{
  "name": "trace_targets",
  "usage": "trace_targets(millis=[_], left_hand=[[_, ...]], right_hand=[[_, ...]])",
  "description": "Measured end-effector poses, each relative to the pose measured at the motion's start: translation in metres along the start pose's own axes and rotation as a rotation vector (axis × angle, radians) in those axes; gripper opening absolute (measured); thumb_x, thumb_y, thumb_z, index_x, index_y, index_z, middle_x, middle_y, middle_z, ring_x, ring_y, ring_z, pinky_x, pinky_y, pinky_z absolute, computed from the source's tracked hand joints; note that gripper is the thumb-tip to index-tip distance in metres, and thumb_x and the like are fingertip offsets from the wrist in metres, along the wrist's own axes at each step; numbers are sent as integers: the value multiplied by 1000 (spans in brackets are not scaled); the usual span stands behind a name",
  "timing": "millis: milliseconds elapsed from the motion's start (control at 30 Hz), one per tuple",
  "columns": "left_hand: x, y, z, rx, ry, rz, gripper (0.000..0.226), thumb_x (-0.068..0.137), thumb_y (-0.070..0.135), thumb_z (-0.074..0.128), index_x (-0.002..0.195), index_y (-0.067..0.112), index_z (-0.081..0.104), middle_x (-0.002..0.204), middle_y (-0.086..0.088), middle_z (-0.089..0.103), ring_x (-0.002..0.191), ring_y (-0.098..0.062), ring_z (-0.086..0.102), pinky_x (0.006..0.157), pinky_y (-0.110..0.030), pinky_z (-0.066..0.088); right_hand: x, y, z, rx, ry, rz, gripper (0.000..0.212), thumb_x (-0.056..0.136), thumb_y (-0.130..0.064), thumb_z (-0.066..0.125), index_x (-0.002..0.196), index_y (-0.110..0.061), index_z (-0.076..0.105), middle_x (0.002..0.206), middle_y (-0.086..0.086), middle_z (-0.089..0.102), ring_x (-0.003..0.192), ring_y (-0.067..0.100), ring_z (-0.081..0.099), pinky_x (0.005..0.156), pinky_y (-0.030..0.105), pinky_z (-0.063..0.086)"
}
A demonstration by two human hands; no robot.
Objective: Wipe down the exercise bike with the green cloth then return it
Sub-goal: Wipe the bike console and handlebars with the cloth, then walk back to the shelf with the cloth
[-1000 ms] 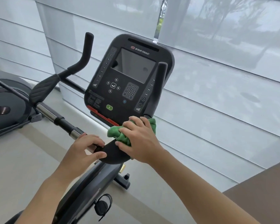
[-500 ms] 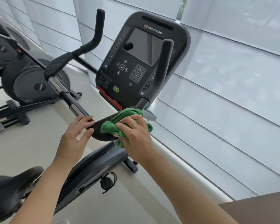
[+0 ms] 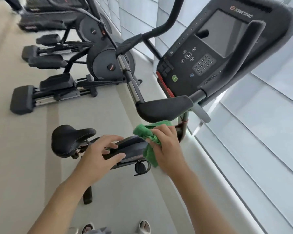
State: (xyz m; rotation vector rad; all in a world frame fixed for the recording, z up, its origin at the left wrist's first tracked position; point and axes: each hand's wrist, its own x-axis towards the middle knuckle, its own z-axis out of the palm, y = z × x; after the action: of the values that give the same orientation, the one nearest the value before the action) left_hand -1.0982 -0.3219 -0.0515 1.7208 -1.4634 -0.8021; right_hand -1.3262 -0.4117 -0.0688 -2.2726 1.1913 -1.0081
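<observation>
Stage: wiping under way on the black exercise bike with grey frame [image 3: 128, 149]; judged mid-task, the return of the cloth not yet begun.
Cloth: bunched green microfibre cloth [image 3: 148, 141] in the right hand [image 3: 167, 149], pressed to the top of the frame below the black padded armrest [image 3: 164, 107].
Right-hand fingers: curled shut, pinching the cloth into a wad.
Left hand [image 3: 98, 154]: fingers loosely spread, thumb apart, resting on the frame beside the cloth; holds nothing.
Left to wipe, by judgement: black saddle [image 3: 69, 141], dark console with screen and keypad [image 3: 218, 48], chrome-and-black handlebar [image 3: 130, 78]; cleanliness cannot be told.
Surroundings: dark elliptical trainers [image 3: 95, 59] well apart to the left; white window blinds [image 3: 260, 132] to the right.
Obstruction: armrest overhangs the frame just above the cloth.
</observation>
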Motion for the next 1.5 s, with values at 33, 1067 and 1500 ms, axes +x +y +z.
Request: trace_targets(millis=[33,1067,1500], left_hand=[[-5,4,-5,14,10,8,53,84,24,87,127,45,65,122,26,63,115,-1,62,94,-19,51],[-263,-166,-294,-213,419,-153,38,81,0,84,100,31,74,102,8,76,100,-10,71,90,-22,53],[-388,-230,-378,-16,871,-286,28,97,15,68,119,33,67,122,19,65,115,-8,63,96,-27,49]], right_hand=[[-5,-7,6,51,-51,22,20,101,-22,66,117,-12,73,117,-9,62,110,20,48,98,24,40],[-48,-350,240,243,-549,-218,38,85,-6,69,119,-22,65,111,-17,64,103,-2,59,86,9,42],[-32,-466,327,233,-543,-385,36,76,-1,77,108,-18,80,99,-7,72,90,4,62,78,12,50]])
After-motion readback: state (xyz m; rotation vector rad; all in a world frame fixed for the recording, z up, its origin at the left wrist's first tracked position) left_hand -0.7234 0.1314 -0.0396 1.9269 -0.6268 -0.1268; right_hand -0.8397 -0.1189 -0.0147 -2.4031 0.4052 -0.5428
